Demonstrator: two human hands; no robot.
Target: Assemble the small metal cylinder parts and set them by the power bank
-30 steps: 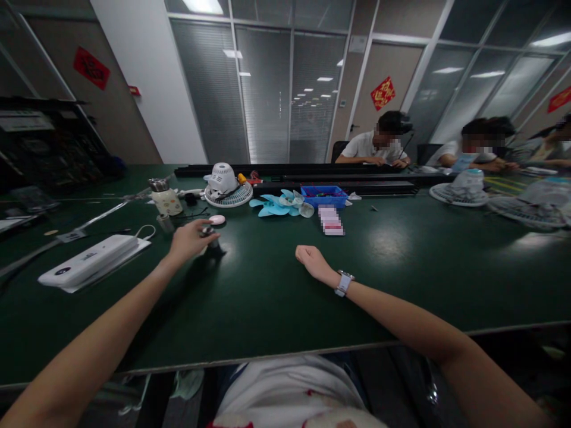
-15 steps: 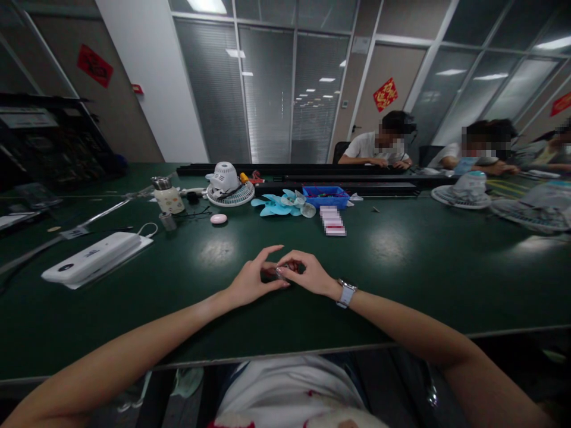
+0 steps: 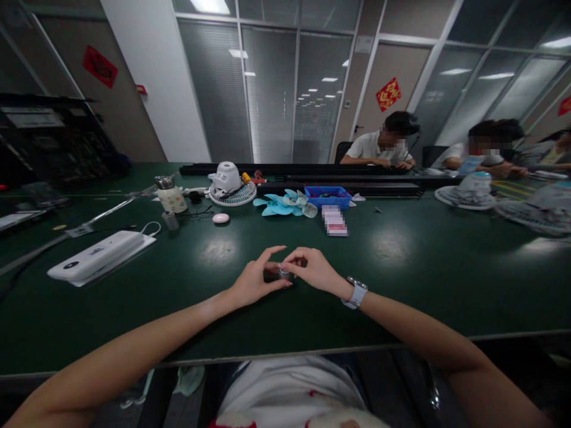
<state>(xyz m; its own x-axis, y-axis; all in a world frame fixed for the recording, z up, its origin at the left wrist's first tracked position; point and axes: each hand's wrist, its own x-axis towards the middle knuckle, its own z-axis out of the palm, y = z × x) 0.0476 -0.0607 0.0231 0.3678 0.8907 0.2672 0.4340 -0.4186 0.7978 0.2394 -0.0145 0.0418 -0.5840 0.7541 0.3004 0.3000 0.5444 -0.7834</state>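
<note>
A small silvery round object stands between my two hands near the middle of the green table. My left hand curves around its left side, thumb and index finger spread apart. Whether the lower fingers of that hand touch it is hard to make out. From the right, my right hand pinches the top of the object between thumb and fingertips. A watch with a pale strap is on my right wrist.
Blue fan blades, a blue tray and a blurred card lie beyond my hands. A white device, a bottle and a pink oval item are on the left. People sit across the table.
My right hand has shifted slightly right, its fingers now closer together on top of the small object, which shows more clearly. My left hand has barely moved.
</note>
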